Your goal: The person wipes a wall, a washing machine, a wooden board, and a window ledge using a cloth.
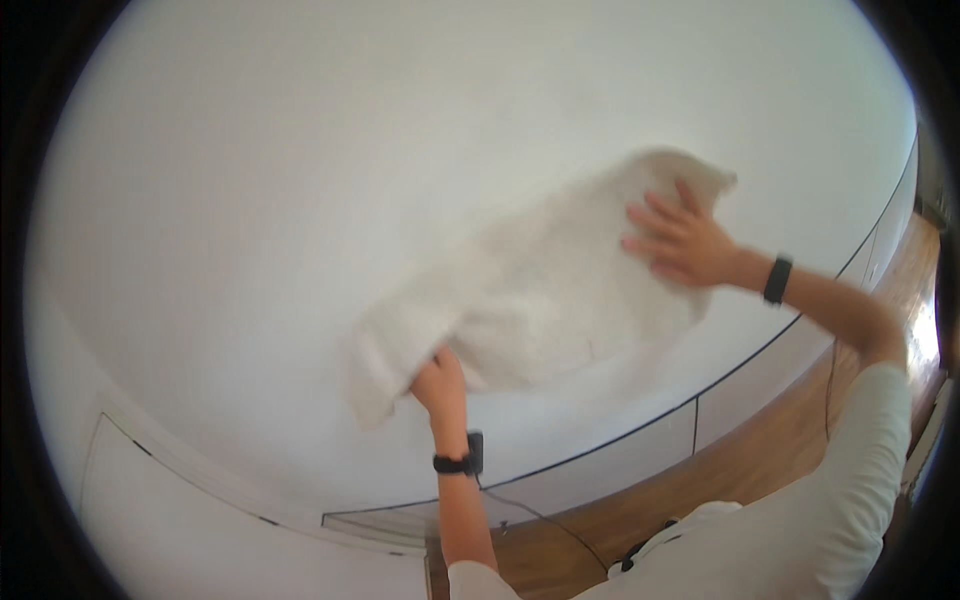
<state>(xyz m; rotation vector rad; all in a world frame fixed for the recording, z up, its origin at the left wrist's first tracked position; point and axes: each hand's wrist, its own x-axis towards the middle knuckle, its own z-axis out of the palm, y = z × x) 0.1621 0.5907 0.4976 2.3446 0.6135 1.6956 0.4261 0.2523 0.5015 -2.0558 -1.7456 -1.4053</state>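
A pale cream cloth (555, 300), blurred and creased, is spread slantwise against the white wall (337, 165). My left hand (441, 382) grips a fold at its lower left part; some of those fingers are hidden in the fabric. Higher and to the right, my right hand (679, 236) lies flat on the cloth with its fingers spread. A corner of the fabric sticks out beyond that hand. Each wrist wears a black band, and the left one carries a small dark device (475, 452).
A white baseboard (622, 442) with a dark top line runs along the foot of the wall, above a brown wood-look floor (525, 559). A thin dark cable (551, 517) hangs near my body. At lower left is a white door (187, 532) in its frame.
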